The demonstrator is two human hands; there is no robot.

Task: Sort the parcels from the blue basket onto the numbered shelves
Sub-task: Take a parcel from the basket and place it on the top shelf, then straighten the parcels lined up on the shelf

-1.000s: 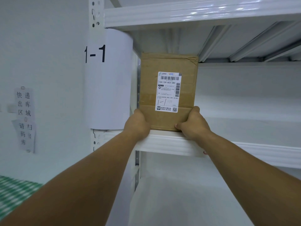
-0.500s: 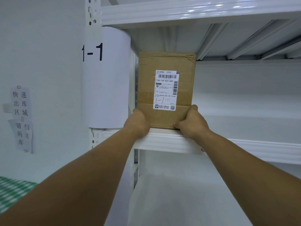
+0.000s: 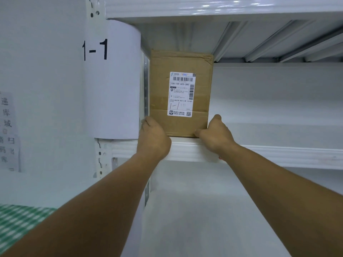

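A white metal shelf rack [image 3: 278, 154] filled most of the view. Its front rail ran just under both sets of fingers, with another white board [image 3: 204, 8] high above them. To the left of the left hand's fingers, a large curved sheet of white paper [image 3: 113, 80] marked "1-1" was wrapped on the rack's post.

A brown cardboard box [image 3: 159, 80] stood upright on the shelf between the two hands. Its bottom edge rested on the shelf at the front, and its left side was close against the post. Far below and left of the fingers lay a patch of green checked cloth [image 3: 16, 223].

The left hand [image 3: 153, 138] was curled round the box's lower left corner, its fingers [image 3: 146, 121] tucked between the cardboard and the post. The right hand [image 3: 216, 135] gripped the lower right corner. Its thumb pressed the front face and its fingers [image 3: 217, 117] ran up the right side.

Above the fingers, a white shipping label [image 3: 181, 94] on the box's front showed a barcode, "15H-159-A03-280" and a handwritten "1-1". Far left of the fingers, a handwritten paper notice [image 3: 7, 132] hung on the wall.
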